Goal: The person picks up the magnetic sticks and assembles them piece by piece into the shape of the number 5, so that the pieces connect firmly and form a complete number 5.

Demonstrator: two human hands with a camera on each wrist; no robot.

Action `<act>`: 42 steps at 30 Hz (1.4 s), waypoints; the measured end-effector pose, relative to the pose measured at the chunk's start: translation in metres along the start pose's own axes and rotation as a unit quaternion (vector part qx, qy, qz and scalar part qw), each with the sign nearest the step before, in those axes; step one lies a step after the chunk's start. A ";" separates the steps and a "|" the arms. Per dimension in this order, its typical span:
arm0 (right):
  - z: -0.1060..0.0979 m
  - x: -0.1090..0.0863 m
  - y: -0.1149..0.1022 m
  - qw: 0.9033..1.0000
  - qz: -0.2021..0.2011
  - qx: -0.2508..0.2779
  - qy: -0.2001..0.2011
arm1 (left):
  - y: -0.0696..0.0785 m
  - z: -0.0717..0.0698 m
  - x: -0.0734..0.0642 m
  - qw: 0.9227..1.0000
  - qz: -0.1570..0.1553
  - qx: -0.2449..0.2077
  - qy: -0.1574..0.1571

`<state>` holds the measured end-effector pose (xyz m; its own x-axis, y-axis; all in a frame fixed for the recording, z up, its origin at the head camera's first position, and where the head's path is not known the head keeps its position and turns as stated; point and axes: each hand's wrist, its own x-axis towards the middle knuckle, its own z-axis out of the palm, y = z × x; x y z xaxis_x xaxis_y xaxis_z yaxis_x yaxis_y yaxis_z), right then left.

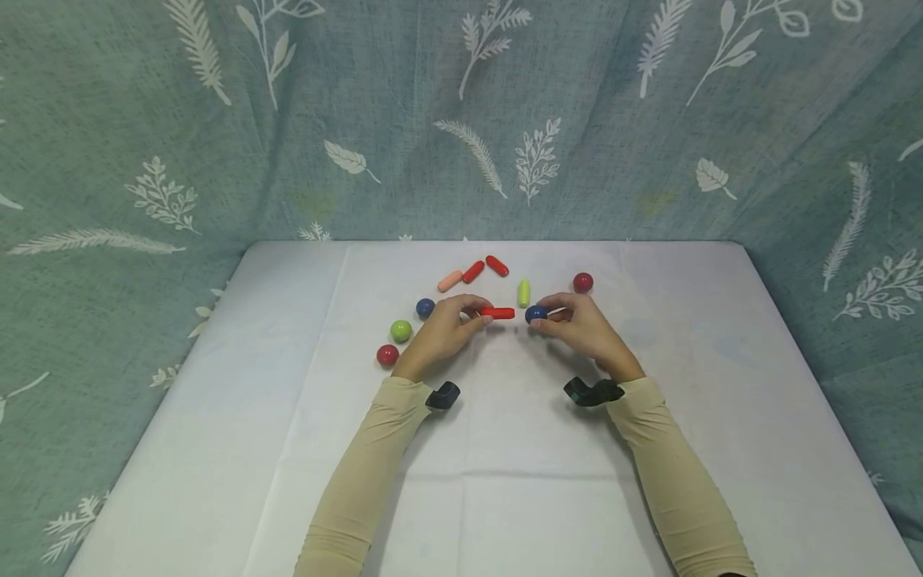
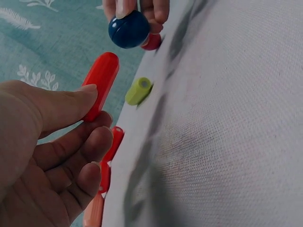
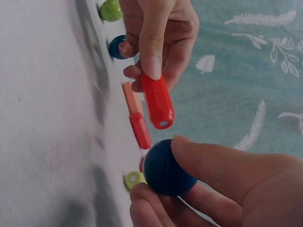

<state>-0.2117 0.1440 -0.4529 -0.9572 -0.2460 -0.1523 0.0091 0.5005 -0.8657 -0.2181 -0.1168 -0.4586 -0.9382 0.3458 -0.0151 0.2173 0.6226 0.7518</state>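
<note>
Between thumb and fingers, my left hand [image 1: 449, 327] pinches a red rod [image 1: 499, 313] with rounded edges, held level above the table and pointing right. A small pale spot marks the rod's free end [image 3: 163, 123] in the right wrist view. Facing it, my right hand [image 1: 582, 324] pinches a dark blue ball [image 1: 535, 314] with thumb and fingertips. A narrow gap separates the rod's tip from the ball. Just behind them on the table lies a yellow-green rod [image 1: 524, 293], with a pale spot on its end in the left wrist view.
Behind my left hand lie an orange rod [image 1: 450, 280] and two red rods, one near the orange one [image 1: 473, 272]. Left of that hand sit a blue ball [image 1: 425, 308], a green ball [image 1: 401, 330] and a red ball [image 1: 388, 355]. Another red ball [image 1: 582, 282] rests behind my right hand.
</note>
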 end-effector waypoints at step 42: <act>0.010 0.003 -0.001 1.000 -0.029 -0.003 -0.004 | 0.000 0.006 0.002 1.000 0.000 0.015 -0.017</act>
<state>-0.2112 0.1348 -0.4577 -0.9540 -0.2804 -0.1060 -0.0477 0.4912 -0.8697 -0.2186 -0.1120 -0.4629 -0.9282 0.3702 -0.0381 0.2265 0.6432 0.7315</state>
